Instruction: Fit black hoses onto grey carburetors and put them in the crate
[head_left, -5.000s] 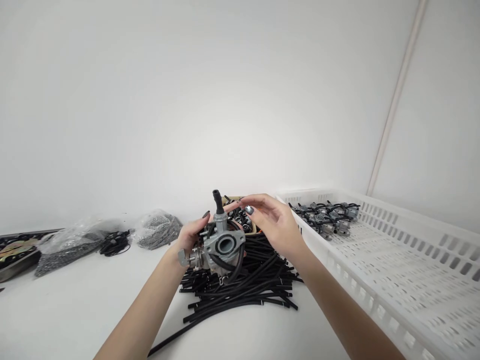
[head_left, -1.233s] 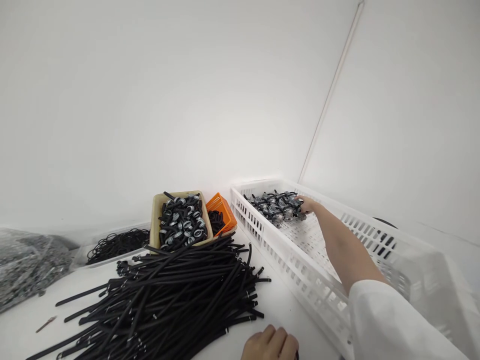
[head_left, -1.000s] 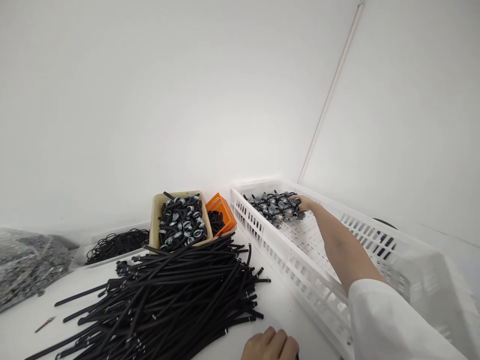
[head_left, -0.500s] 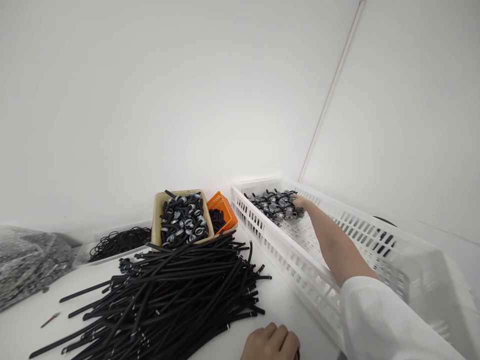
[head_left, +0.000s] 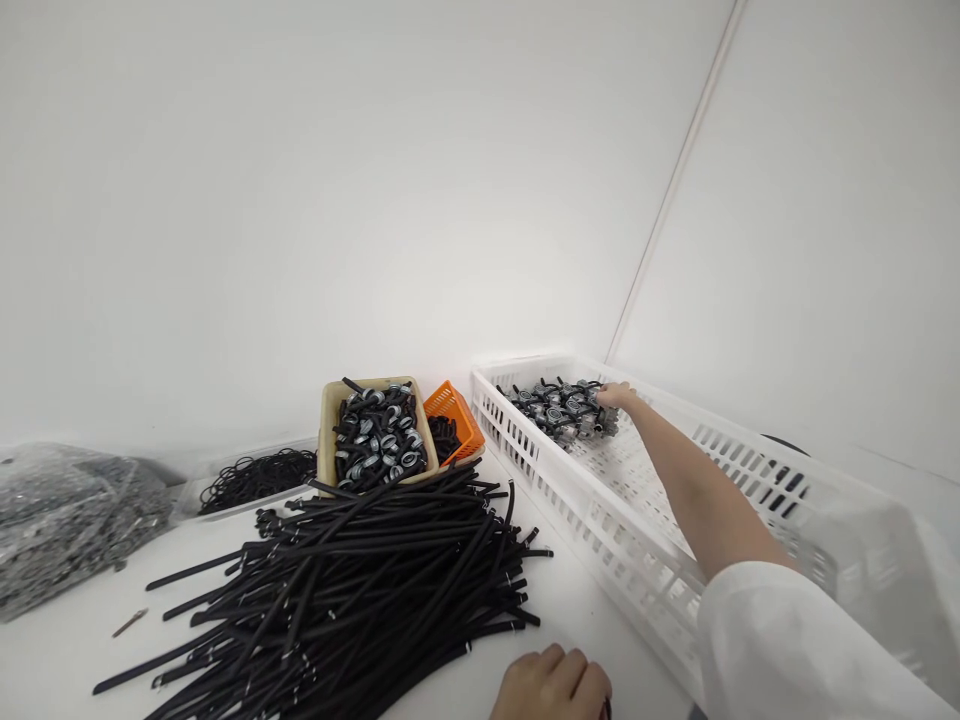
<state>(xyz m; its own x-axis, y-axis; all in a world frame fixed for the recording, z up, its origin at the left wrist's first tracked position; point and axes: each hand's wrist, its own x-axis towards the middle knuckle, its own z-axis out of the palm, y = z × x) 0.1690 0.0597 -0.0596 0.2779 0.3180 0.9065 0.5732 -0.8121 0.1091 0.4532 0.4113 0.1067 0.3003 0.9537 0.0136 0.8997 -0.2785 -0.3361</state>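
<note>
My right hand [head_left: 616, 394] reaches into the long white plastic crate [head_left: 585, 490], at the right edge of a cluster of small metal-and-clear parts with black tubes [head_left: 562, 405]. Its thumb lies by the nearest part and the fingers look loosely apart, with nothing plainly held. My left hand [head_left: 551, 688] is closed in a fist low in the view, resting near the table's front. A small dark end shows at its right side; what it holds is mostly hidden.
Black tubes [head_left: 375, 590] lie heaped on the white table. Behind them stand a cream basket [head_left: 327, 440] of short tubes with metal rings, an orange basket [head_left: 471, 428] and a clear tray [head_left: 196, 498] of black rings. A plastic bag of parts [head_left: 75, 530] sits at left.
The scene has shifted slightly right in view. My right hand has drawn a little away from the parts, with its fingers showing more. My left hand stays closed.
</note>
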